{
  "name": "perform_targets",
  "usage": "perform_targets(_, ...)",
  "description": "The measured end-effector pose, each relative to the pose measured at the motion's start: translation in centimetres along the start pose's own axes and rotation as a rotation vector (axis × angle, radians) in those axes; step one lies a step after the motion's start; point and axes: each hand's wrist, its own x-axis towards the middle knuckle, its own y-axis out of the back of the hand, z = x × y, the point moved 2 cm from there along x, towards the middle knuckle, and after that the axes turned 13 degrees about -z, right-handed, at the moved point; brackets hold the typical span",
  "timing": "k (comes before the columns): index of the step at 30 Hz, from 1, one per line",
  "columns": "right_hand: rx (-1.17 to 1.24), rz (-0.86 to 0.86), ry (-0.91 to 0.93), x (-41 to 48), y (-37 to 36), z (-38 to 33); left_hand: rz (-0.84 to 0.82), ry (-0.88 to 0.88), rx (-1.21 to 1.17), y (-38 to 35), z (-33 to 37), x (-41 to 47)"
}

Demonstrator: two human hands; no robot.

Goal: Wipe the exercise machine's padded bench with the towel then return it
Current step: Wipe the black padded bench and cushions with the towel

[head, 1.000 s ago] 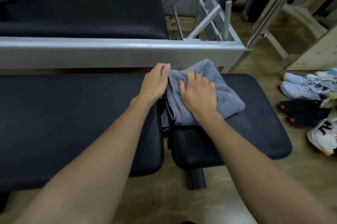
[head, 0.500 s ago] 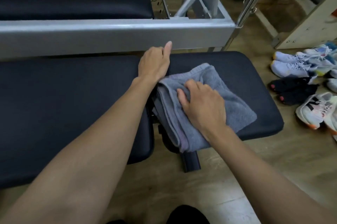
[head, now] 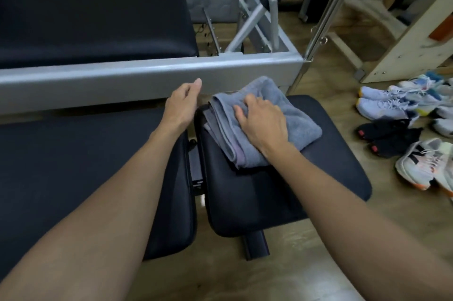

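In the head view, a folded grey towel (head: 297, 128) lies on the small black padded desk (head: 257, 202) of the exercise machine, on its far left part. The towel's far edge is close to the grey metal frame (head: 122, 77). The right hand (head: 262, 124) lies on top of the towel, palm down. Its fingers are a little bent and rest on the cloth, with the thumb spread to the side. The left hand (head: 182, 104) is just beside the towel, over the end of the long black pad (head: 61, 166). It holds nothing, and its fingers are close together, almost straight, pointing toward the frame. To the right, several sneakers (head: 382, 104) and black shoes (head: 387, 135) lie on the wooden floor (head: 331, 239).
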Motion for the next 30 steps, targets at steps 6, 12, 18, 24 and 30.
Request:
perform_targets(6, 0.034, 0.039, -0.043, -11.9, 1.8, 3.3, -0.088, -0.038, 0.377, -7.0, 4.3, -0.5)
perform_targets(12, 0.021, 0.035, -0.034, -14.2, 1.9, 4.9, -0.127, -0.16, 0.503, -10.9, 5.7, 1.6)
perform_targets(18, 0.02, 0.031, -0.038, -3.5, 1.6, 6.5, -0.108, -0.051, 0.134, -10.1, 5.2, 5.2)
perform_targets(24, 0.023, -0.025, -0.065, 7.1, 0.6, 8.1, -0.07, -0.014, -0.175, -9.3, 3.8, 6.3)
perform_targets(30, 0.057, -0.006, -0.096, 1.7, 1.7, 8.3, -0.074, 0.049, -0.115, -9.2, 4.7, 5.0)
